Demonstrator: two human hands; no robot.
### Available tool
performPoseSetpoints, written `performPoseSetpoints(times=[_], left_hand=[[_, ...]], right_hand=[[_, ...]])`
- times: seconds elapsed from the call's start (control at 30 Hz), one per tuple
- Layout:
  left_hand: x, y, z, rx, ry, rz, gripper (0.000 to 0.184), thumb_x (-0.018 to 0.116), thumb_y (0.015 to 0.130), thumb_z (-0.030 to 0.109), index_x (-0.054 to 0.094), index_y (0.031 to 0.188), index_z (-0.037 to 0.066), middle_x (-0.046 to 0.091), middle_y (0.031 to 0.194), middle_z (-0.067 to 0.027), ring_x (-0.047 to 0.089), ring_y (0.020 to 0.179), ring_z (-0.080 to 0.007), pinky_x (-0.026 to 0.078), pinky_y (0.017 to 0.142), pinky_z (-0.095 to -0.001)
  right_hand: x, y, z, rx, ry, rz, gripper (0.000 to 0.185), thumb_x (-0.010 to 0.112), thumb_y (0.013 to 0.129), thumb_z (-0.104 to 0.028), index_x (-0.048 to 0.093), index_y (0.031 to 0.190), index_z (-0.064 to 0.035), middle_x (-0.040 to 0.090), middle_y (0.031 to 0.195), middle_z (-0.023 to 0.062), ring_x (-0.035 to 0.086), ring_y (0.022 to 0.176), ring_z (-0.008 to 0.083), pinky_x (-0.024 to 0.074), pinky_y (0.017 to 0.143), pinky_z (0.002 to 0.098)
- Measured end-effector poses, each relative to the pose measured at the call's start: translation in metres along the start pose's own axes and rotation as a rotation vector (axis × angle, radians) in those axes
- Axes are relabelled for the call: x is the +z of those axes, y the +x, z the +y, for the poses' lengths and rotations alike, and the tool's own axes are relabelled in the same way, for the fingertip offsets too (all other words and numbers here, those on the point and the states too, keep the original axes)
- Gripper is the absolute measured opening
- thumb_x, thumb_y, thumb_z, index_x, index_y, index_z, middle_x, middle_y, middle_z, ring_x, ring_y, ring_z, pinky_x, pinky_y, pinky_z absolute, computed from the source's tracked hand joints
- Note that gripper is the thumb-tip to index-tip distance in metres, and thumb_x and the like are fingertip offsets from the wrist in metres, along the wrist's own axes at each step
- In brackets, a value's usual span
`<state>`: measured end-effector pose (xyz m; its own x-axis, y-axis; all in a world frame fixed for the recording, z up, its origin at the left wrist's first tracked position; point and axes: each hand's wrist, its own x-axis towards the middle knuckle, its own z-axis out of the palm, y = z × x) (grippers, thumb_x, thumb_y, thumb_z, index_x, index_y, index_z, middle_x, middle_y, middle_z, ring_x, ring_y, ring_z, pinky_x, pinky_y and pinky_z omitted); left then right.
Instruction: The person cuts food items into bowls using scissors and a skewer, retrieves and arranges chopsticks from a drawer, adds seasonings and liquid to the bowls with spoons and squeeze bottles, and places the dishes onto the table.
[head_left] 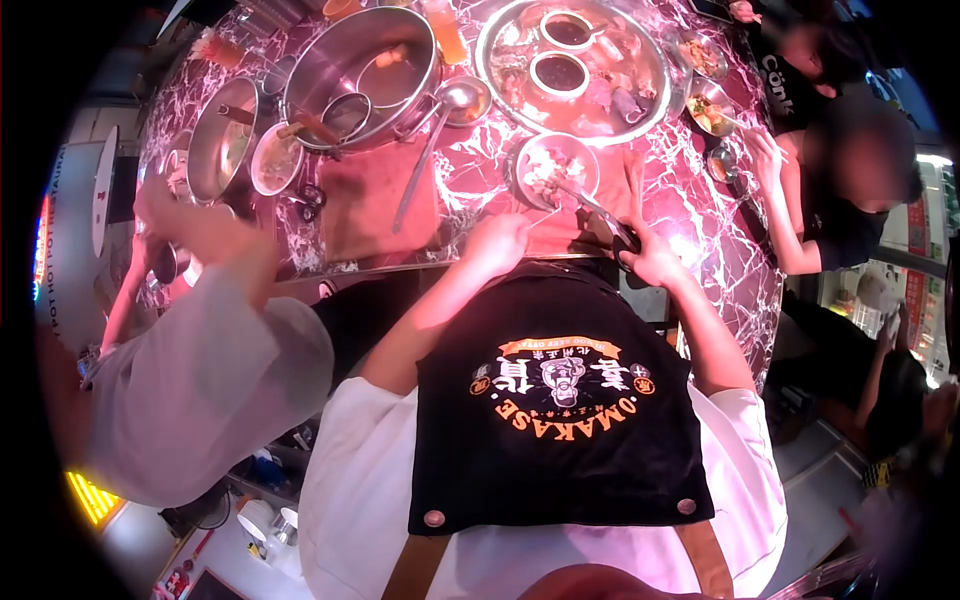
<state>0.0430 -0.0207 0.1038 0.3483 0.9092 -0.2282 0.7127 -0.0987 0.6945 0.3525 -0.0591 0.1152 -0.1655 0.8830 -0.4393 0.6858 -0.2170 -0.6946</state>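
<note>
Two hands: our right hand (650,256) clamps black-handled metal scissors (603,212), tips in the round white bowl (591,158) on the pink-and-white marbled table (480,172); our left hand (497,245) pinches a thin pale stick. Pale food pieces (548,174) inside; we judge work partway, remainder unclear.

On the surface (478,168), the near bowl (521,176) is sitting directly before the person, with the platter (484,62) lying just behind it and holding two cups (532,74). The pot (318,72) is standing left of the platter, and the ladle (425,165) is lying between the pot and the near bowl. The pan (208,150) is resting left of the pot.
</note>
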Motion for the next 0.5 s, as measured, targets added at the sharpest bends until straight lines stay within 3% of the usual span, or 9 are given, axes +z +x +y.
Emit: performPoseSetpoints(times=[0.07,0.3,0.37,0.43,0.5], left_hand=[[-0.002,-0.002,0.001,-0.009,-0.006,-0.019,0.02,0.054,0.088,0.019,0.07,0.093,0.007,0.069,0.091,-0.0185,0.066,0.087,-0.0392,0.051,0.078,-0.0503],[-0.014,-0.001,0.005,-0.006,0.042,-0.056,0.02,0.054,0.087,0.015,0.069,0.095,0.005,0.068,0.089,-0.0211,0.065,0.087,-0.0398,0.051,0.076,-0.048],[-0.014,-0.002,0.006,-0.038,0.067,-0.043,0.02,0.053,0.088,0.016,0.069,0.095,0.005,0.067,0.088,-0.0208,0.065,0.086,-0.04,0.051,0.076,-0.049],[-0.013,-0.003,0.003,-0.03,0.09,-0.032,0.02,0.053,0.088,0.017,0.069,0.094,0.006,0.068,0.088,-0.0202,0.065,0.085,-0.0399,0.051,0.076,-0.0494],[-0.016,-0.004,0.004,-0.018,0.116,-0.018,0.02,0.053,0.088,0.018,0.069,0.094,0.007,0.068,0.087,-0.0196,0.065,0.084,-0.0397,0.051,0.076,-0.0498]], right_hand=[[-0.007,-0.002,-0.023,0.101,-0.131,0.011,0.06,0.072,0.077,-0.019,0.05,0.132,-0.0108,0.068,0.104,0.0217,0.067,0.1,0.0359,0.0519,0.086,0.0414],[-0.009,0.005,-0.019,0.038,-0.205,-0.016,0.058,0.07,0.076,-0.017,0.052,0.131,-0.0116,0.069,0.102,0.0215,0.067,0.098,0.0362,0.0523,0.085,0.0418],[-0.011,0.005,-0.006,-0.079,-0.132,0.007,0.055,0.068,0.077,-0.012,0.055,0.13,-0.0109,0.069,0.103,0.0217,0.067,0.098,0.0361,0.0524,0.087,0.0413],[-0.017,0.003,-0.002,-0.042,-0.138,-0.006,0.053,0.066,0.077,-0.008,0.056,0.129,-0.0093,0.068,0.106,0.0217,0.067,0.101,0.0351,0.0522,0.088,0.0402],[-0.024,0.005,0.013,-0.042,0.153,-0.084,0.053,0.067,0.077,-0.009,0.056,0.128,-0.0076,0.068,0.106,0.0209,0.067,0.101,0.0342,0.0518,0.089,0.0395]])
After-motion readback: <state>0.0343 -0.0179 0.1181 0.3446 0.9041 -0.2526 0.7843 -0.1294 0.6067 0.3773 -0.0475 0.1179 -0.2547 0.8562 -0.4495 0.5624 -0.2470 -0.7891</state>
